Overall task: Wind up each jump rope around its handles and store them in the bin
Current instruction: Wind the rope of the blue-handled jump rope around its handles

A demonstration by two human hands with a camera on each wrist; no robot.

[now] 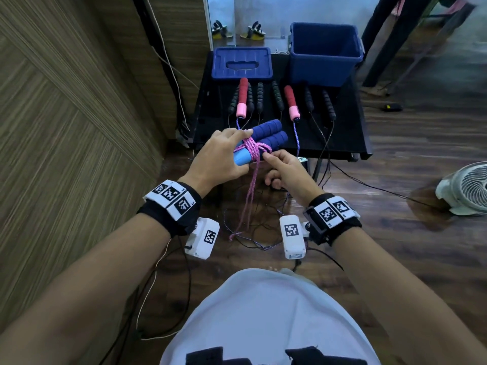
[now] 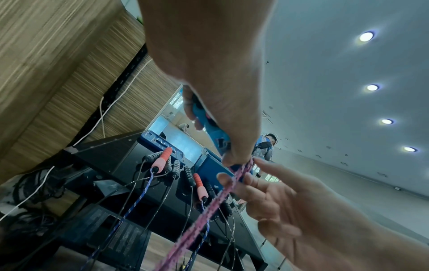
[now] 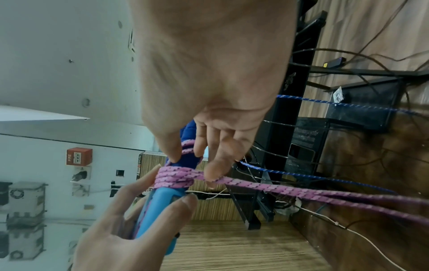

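Observation:
My left hand [image 1: 224, 154] grips two blue jump-rope handles [image 1: 266, 135] held side by side above the table's front edge. Pink rope [image 1: 253, 150] is wound several times round their middle. Its loose strands [image 1: 250, 196] hang to the floor. My right hand [image 1: 282, 164] pinches the rope right beside the windings, with its other fingers curled. The right wrist view shows the windings [image 3: 174, 177] above the light blue handle end [image 3: 157, 210]. In the left wrist view the pink strands [image 2: 209, 212] run down past my right hand [image 2: 290, 201]. The open blue bin [image 1: 324, 69] stands at the table's back right.
The bin's lid [image 1: 241, 63] lies at the back left of the black table [image 1: 350, 133]. A rope with red-and-pink handles [image 1: 242, 98] and several black-handled ropes [image 1: 259, 97] lie there, cords trailing off the front. A wooden wall [image 1: 66, 101] stands left, a fan [image 1: 466, 188] right.

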